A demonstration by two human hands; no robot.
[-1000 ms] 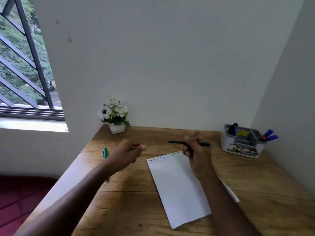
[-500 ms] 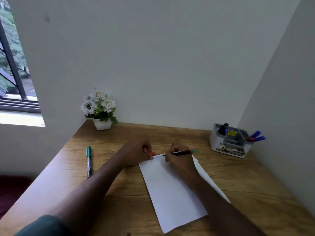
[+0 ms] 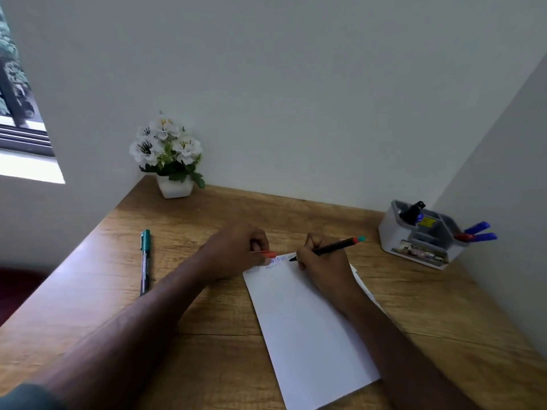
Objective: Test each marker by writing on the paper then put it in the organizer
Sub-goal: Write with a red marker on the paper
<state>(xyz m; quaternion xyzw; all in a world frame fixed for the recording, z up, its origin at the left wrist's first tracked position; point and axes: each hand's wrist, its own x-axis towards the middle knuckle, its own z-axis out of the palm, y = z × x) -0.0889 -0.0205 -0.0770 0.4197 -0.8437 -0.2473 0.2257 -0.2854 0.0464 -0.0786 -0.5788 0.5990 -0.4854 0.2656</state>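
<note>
A window [image 3: 20, 93] is showing at the far left, with a bright sill below it, well left of the paper [image 3: 307, 329]. Plain pale walls are meeting in a corner behind the wooden desk [image 3: 207, 365], and another wall is closing in the right side. A white pot of white flowers [image 3: 168, 155] is standing at the desk's back edge, up and left of the paper. A green-capped pen [image 3: 145, 261] is lying on the wood, left of the paper and apart from it. The left hand [image 3: 236, 253] is resting at the paper's top left corner, its curled fingers pinching a red cap [image 3: 268, 254]. The paper is lying slanted on the desk, with faint blue and red lettering along its top edge. The right hand [image 3: 322, 264] is sitting on the paper's upper right part, its fingers gripping a black marker [image 3: 328, 248] whose tip is touching the paper and whose red and teal end is pointing up to the right. A white organizer [image 3: 414, 241] is standing right of the paper near the right wall, holding blue markers [image 3: 479, 232] and a dark item.
</note>
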